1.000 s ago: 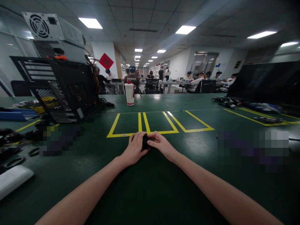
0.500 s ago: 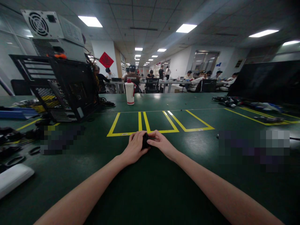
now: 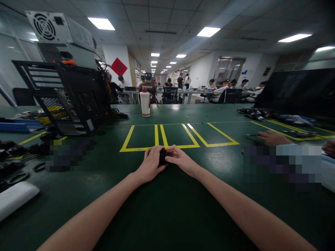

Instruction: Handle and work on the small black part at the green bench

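Observation:
Between my two hands sits a small black object, dark and rounded, its kind too hidden to tell. My left hand wraps round its left side, thumb at the near edge. From the other side, my right hand grips it with thumb and fingers. Both hands are low over the green table, just on the near side of the yellow tape outlines.
At left stands a black computer case with a power supply on top. A white bottle stands beyond the tape. Cables lie at left, a white object nearer. At right, another person's hand reaches in beside a dark screen.
Another person's hand and light sleeve have come in from the right over the table. My hands stay in place, with the black object turned slightly between them.

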Motion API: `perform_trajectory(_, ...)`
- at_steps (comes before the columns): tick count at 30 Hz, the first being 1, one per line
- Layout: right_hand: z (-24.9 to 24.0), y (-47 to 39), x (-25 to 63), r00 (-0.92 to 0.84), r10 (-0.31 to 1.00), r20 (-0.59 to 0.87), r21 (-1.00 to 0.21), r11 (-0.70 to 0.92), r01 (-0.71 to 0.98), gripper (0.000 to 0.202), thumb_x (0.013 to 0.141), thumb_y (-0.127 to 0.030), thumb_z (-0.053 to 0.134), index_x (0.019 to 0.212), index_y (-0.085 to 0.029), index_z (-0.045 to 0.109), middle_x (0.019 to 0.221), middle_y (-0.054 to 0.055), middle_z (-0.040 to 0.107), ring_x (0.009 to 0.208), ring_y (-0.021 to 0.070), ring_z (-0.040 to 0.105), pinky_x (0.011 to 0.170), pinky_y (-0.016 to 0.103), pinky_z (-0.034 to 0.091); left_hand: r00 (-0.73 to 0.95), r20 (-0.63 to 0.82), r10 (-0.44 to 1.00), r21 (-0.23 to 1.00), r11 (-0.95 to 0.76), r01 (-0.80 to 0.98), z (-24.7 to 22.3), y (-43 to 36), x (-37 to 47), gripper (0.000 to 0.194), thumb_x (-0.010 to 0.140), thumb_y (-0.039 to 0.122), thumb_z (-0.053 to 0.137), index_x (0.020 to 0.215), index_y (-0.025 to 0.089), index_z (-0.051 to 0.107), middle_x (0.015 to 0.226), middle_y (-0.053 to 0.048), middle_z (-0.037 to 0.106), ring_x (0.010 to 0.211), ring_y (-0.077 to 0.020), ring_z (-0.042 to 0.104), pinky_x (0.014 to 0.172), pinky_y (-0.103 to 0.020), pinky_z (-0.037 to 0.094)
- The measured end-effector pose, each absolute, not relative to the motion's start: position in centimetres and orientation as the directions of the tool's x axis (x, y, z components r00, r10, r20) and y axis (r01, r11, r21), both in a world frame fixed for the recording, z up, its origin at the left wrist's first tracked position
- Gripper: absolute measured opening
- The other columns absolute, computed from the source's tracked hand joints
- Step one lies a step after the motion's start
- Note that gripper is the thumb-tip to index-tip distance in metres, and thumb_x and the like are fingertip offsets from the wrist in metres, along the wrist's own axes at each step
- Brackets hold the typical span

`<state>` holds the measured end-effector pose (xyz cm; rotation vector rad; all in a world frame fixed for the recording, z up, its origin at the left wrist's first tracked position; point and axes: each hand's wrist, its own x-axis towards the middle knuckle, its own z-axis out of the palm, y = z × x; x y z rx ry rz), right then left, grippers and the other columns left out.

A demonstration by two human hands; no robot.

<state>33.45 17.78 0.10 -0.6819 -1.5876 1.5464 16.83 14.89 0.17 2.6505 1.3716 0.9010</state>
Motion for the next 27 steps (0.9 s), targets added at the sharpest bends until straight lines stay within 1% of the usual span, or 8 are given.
perform_trajectory(3,0.28,17.6,33.3,-0.518,0.839,0.165,-0.985,0.117,-0.123,0.029,0.065,-0.025,0.063,0.09,-0.022,0.049,0.094,0.001,0.054,0.096,0.0162,0.05,0.087,0.037,0.038,0.45,0.473,0.758,0.28,-0.613,0.739,0.26,14.85,16.79,0.055,0.074,0.023,0.053,0.12,0.02,0.023,0.12,-0.009,0.036,0.115,-0.0233,0.033,0.096,-0.042,0.025)
perform_trajectory(10,0.55,17.6,33.42,-0.514,0.85,0.114,-0.993,0.1,-0.055,0.033,0.067,-0.025,0.06,0.099,-0.022,0.05,0.098,0.003,0.054,0.097,0.0167,0.049,0.088,0.037,0.037,0.452,0.472,0.757,0.275,-0.613,0.741,0.27,14.8,16.79,0.054,0.074,0.022,0.053,0.119,0.019,0.023,0.12,-0.01,0.036,0.114,-0.0231,0.033,0.096,-0.042,0.025)
perform_trajectory(15,0.42,17.82,33.52,-0.545,0.825,0.152,-0.988,0.12,-0.095,0.033,0.063,-0.024,0.065,0.093,-0.022,0.05,0.096,0.002,0.055,0.096,0.0166,0.05,0.086,0.036,0.038,0.449,0.489,0.748,0.269,-0.619,0.738,0.0,14.92,16.78,0.055,0.074,0.022,0.054,0.119,0.019,0.023,0.119,-0.009,0.037,0.114,-0.0235,0.033,0.095,-0.043,0.025)
perform_trajectory(19,0.26,17.86,33.14,-0.491,0.85,0.19,-0.982,0.157,-0.108,0.026,0.065,-0.028,0.063,0.087,-0.021,0.052,0.09,0.001,0.056,0.091,0.0148,0.052,0.086,0.035,0.037,0.448,0.498,0.742,0.268,-0.624,0.734,-0.16,15.06,16.75,0.056,0.073,0.023,0.055,0.119,0.02,0.023,0.118,-0.009,0.038,0.114,-0.0237,0.034,0.094,-0.043,0.026)
perform_trajectory(22,0.11,17.87,32.93,-0.459,0.866,0.198,-0.98,0.174,-0.093,0.027,0.065,-0.029,0.063,0.089,-0.021,0.053,0.091,0.001,0.056,0.09,0.0149,0.052,0.085,0.035,0.038,0.454,0.492,0.743,0.268,-0.625,0.733,-0.12,15.07,16.73,0.056,0.074,0.023,0.054,0.119,0.02,0.023,0.119,-0.01,0.037,0.115,-0.0238,0.033,0.095,-0.043,0.025)
perform_trajectory(25,-0.01,17.94,32.98,-0.46,0.875,0.152,-0.988,0.136,-0.068,0.032,0.065,-0.03,0.062,0.095,-0.02,0.053,0.095,0.003,0.056,0.094,0.0162,0.051,0.087,0.036,0.037,0.448,0.492,0.746,0.265,-0.619,0.74,-0.11,15.08,16.72,0.055,0.073,0.022,0.054,0.119,0.019,0.023,0.12,-0.01,0.037,0.115,-0.0238,0.033,0.095,-0.043,0.024)
perform_trajectory(27,-0.02,18.0,33.14,-0.488,0.864,0.124,-0.992,0.099,-0.078,0.033,0.066,-0.03,0.062,0.095,-0.019,0.053,0.098,0.004,0.055,0.096,0.0167,0.05,0.089,0.037,0.036,0.45,0.491,0.746,0.262,-0.619,0.741,-0.13,15.1,16.71,0.055,0.073,0.023,0.054,0.119,0.019,0.023,0.12,-0.01,0.037,0.114,-0.0237,0.033,0.095,-0.043,0.024)
